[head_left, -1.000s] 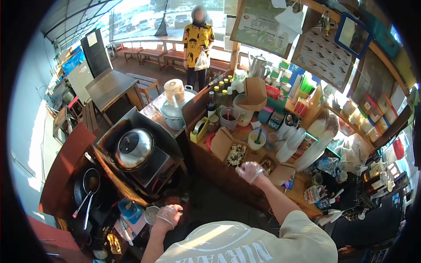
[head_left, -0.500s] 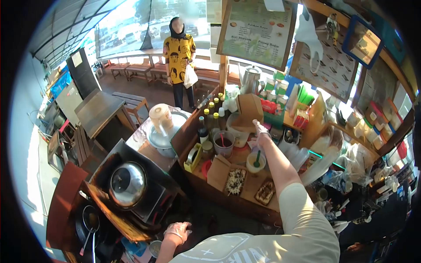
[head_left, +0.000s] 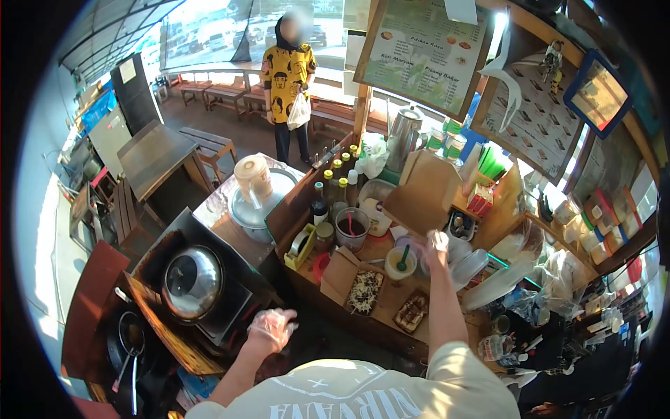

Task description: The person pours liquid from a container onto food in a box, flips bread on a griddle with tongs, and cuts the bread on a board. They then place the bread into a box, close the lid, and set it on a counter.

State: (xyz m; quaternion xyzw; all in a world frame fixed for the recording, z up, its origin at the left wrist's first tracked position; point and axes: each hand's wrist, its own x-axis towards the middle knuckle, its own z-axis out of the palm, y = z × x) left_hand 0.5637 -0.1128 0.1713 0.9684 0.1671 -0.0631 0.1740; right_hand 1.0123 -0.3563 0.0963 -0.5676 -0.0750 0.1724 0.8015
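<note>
My right hand (head_left: 437,241), in a clear plastic glove, grips the lower edge of an unfolded brown cardboard food box (head_left: 422,188) held above the counter. Part of the hand is blurred. My left hand (head_left: 273,328), also gloved, is in the air between stove and counter, fingers loosely apart and nothing in them. Below the right hand, a tub (head_left: 400,263) holds pale cream and a green spoon. Nearby on the counter are a cardboard box of food with shredded topping (head_left: 364,292) and a smaller piece of browned, topped food (head_left: 412,311).
A domed metal lid (head_left: 193,285) sits on the stove at left, beside a black pan (head_left: 130,335). Bottles (head_left: 335,185) and a tub of dark sauce (head_left: 352,227) line the counter's back. A person in a yellow shirt (head_left: 287,77) stands beyond, carrying a white bag.
My right hand has drawn back toward me, bringing the cardboard box away from the back tubs and over the counter. My left hand has risen and moved forward.
</note>
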